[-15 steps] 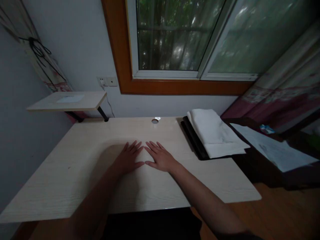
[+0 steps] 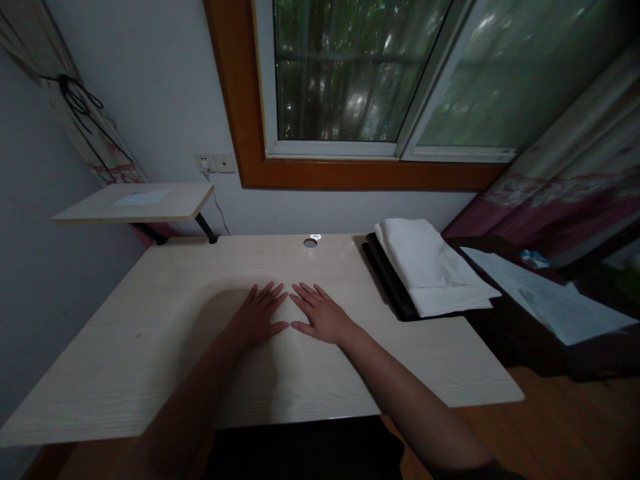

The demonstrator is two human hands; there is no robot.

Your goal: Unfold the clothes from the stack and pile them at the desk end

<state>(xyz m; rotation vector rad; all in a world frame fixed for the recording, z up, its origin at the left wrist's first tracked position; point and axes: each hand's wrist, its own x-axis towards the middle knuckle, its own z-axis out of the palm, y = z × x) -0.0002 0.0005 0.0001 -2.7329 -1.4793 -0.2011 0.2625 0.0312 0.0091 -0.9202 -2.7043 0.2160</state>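
My left hand [image 2: 256, 317] lies palm down on the pale wood-grain desk [image 2: 125, 373], its fingers spread and holding nothing. Beside it, my right hand [image 2: 323, 315] rests flat in the same way, also open. The thumbs and fingertips of the two hands come close to each other near the middle of the desk. To the right of my right hand, a folded white cloth [image 2: 433, 263] lies on top of a flat black object [image 2: 390, 283], whose kind I cannot make out.
A raised shelf [image 2: 100, 203] on black legs stands at the back left, with a sheet of paper [image 2: 143, 198] on it. A round cable hole [image 2: 310, 243] sits at the back edge. Right of the desk, a large sheet [image 2: 545, 297] covers a dark surface. The window [image 2: 350, 80] is behind.
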